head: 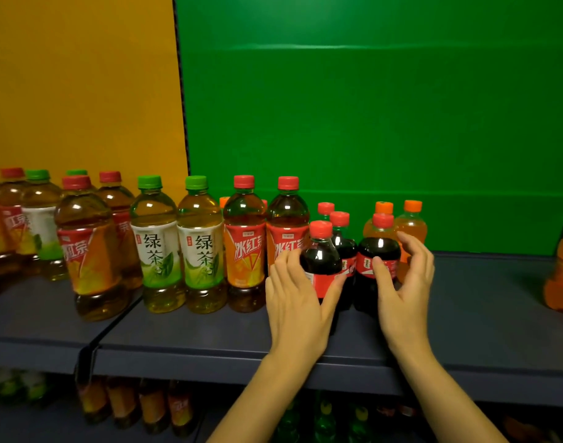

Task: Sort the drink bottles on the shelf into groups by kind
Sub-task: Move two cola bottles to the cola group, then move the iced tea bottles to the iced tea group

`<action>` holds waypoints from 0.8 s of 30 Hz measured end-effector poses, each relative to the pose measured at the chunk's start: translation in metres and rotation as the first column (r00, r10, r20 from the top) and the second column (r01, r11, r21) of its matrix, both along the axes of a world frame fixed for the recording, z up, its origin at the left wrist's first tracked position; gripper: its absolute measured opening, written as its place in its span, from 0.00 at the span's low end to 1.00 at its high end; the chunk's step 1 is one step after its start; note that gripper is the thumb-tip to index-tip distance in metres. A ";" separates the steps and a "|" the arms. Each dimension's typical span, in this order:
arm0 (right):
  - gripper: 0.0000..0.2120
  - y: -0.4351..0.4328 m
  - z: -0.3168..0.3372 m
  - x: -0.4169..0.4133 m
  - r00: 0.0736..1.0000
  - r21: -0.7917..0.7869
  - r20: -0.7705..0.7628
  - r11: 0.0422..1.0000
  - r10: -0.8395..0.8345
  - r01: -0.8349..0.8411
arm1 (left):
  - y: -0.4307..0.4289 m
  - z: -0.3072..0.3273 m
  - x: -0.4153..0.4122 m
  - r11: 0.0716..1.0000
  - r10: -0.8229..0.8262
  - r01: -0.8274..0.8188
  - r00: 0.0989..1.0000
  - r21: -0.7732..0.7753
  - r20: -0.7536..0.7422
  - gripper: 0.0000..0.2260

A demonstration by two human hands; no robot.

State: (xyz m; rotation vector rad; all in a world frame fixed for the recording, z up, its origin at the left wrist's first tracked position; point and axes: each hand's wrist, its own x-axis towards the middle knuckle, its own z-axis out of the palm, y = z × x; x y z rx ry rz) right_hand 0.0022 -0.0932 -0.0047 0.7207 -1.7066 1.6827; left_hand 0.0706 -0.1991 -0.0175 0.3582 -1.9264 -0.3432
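On the dark shelf point(190, 330) stand small cola bottles with red caps. My left hand point(294, 302) is wrapped around the front left cola bottle point(321, 259), thumb on its right side. My right hand point(404, 282) holds the right cola bottle point(377, 247), thumb on the red label and fingers behind it. A third cola bottle point(342, 238) stands between them, slightly further back. Small orange soda bottles point(412, 223) stand right behind the colas. To the left are two iced red tea bottles point(245, 244) and two green tea bottles point(154, 244).
At the far left, a mixed cluster of red tea bottles point(85, 251) and green tea bottles point(40, 225) stands on the neighbouring shelf section. A larger orange bottle point(561, 279) sits at the right edge. The lower shelf point(152, 407) holds several more bottles. Green and yellow panels back the shelf.
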 end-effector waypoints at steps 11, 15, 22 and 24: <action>0.15 -0.028 0.055 0.024 0.983 0.307 -0.105 0.945 0.150 -0.112 | -0.017 0.023 0.021 0.977 -0.016 0.051 0.986 -0.208 0.165 0.22; 0.25 -0.045 0.081 0.021 0.992 0.530 -0.063 0.846 0.106 -0.057 | -0.054 0.043 0.044 0.972 -0.233 0.231 0.971 -0.046 -0.055 0.14; 0.42 -0.070 0.114 0.013 0.986 0.796 0.167 0.591 -0.001 -0.135 | -0.092 0.066 0.047 0.976 -0.196 0.192 0.980 0.099 0.028 0.25; 0.44 -0.073 0.118 0.011 0.982 0.837 0.181 0.532 -0.045 -0.130 | -0.090 0.067 0.044 0.981 -0.176 0.170 0.983 0.092 0.058 0.28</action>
